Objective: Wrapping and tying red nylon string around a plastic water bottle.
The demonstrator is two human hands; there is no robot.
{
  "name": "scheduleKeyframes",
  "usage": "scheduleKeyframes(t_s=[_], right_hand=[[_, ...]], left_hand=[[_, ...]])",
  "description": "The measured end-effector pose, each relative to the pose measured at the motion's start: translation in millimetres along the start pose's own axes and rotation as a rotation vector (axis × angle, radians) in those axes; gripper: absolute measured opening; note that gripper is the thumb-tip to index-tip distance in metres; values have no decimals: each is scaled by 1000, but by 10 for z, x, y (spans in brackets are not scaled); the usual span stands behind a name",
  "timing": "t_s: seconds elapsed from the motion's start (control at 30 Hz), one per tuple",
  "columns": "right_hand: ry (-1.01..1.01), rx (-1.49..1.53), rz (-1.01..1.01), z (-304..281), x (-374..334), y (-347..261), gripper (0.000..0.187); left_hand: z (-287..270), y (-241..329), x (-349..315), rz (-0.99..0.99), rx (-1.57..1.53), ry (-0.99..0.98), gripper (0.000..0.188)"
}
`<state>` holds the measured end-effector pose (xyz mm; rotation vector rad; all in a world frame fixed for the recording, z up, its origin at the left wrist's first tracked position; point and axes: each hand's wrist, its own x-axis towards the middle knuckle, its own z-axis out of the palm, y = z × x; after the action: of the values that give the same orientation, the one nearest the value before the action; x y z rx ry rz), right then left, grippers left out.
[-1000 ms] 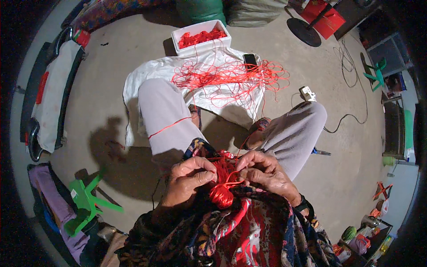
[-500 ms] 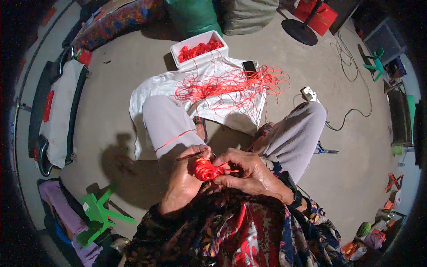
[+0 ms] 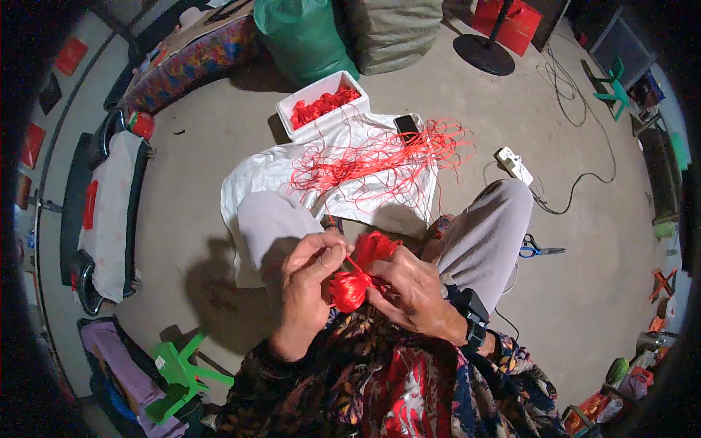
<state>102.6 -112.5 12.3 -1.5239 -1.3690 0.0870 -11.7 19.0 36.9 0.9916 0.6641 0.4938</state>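
Observation:
Between my hands is a bundle of shiny red cord (image 3: 348, 293), with a rounded end toward me and a loose, fluffy tuft on its far side. My right hand (image 3: 418, 290) grips the bundle at its narrow middle, which the fingers partly hide. A thin red strand runs up from that middle into my left hand (image 3: 305, 283), whose thumb and forefinger pinch it. Beyond my knees, a tangle of loose red cords (image 3: 350, 164) lies spread over a white sack (image 3: 252, 175).
At the sack's far edge stands a white box (image 3: 321, 130) of red bundles, with a phone (image 3: 406, 127) nearby. Blue-handled scissors (image 3: 537, 249) and a white power strip (image 3: 515, 165) lie on the floor at right. A green stool (image 3: 175, 379) sits at lower left.
My left hand has come off the bundle's side and now pinches a strand. The bundle has turned, so its tuft shows beyond my right hand. The whole view has shifted slightly.

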Motion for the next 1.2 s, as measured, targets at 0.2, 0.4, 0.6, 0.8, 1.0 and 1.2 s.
scheduleKeyframes(t_s=[0.2,0.4,0.6,0.8,1.0,1.2], right_hand=[[90,-40,-84,-63,8,115,38],[131,-12,-70,-98,-22,211,37],[136,108,81,-193,-34,250,35],[136,306,268,-381,-127,257,27],[291,554,507,-486,-275,411,15],[433,382,495,-668,-169,322,9]], left_hand=[[106,106,-129,-59,44,2,13],[275,66,-179,-71,183,-14,35],[402,62,-80,-129,214,7,53],[369,24,-8,-150,134,-22,54],[440,65,-8,-138,106,-60,50],[389,41,-48,-33,178,-97,46]])
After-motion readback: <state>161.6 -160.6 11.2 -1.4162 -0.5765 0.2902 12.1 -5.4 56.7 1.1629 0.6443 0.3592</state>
